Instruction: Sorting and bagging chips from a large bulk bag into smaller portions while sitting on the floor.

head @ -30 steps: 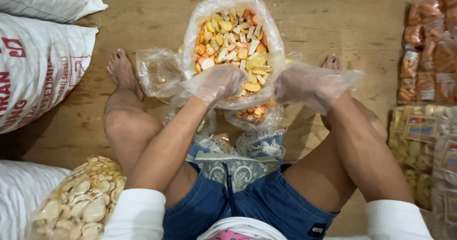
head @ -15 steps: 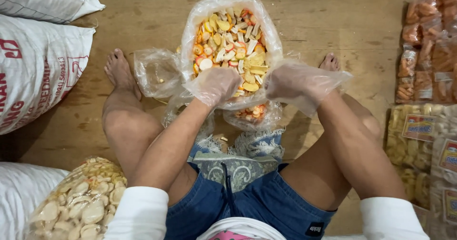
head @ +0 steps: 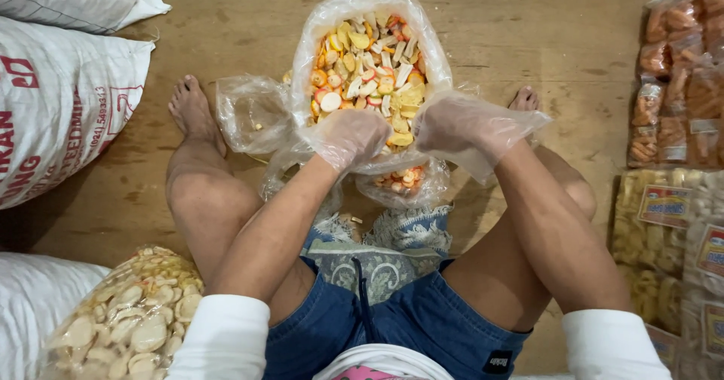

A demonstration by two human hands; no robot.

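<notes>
Sitting on a brown wooden floor [head: 528, 33], a person has bare legs spread apart and both hands out in front.

Big white sacks [head: 53, 101] with red and dark print lie at the left edge, the biggest things in view. One more white sack [head: 30, 304] pokes in at the bottom left.

Next in size is a big clear bag of mixed crackers [head: 366, 56], standing open between the feet. The crackers are orange, yellow and white. A see-through bag of pale round chips [head: 128, 320] sits by the left knee.

On the right side lie rows of small packed snacks. The upper packs [head: 679, 71] hold orange-brown sticks. The lower packs [head: 656, 237] hold yellow snacks and have small red and yellow labels.

A crumpled clear bag [head: 253, 112], nearly empty, lies just left of the big one. A small clear bag [head: 403, 184] with a few crackers sits below the hands, touching the big bag.

The left hand [head: 351, 135] wears a thin plastic glove. Its fingers are curled shut at the near edge of the crackers. I cannot tell what is inside them. The right hand [head: 460, 124] is gloved too, fingers bent down at the bag's rim. I cannot tell if they grip anything.
</notes>
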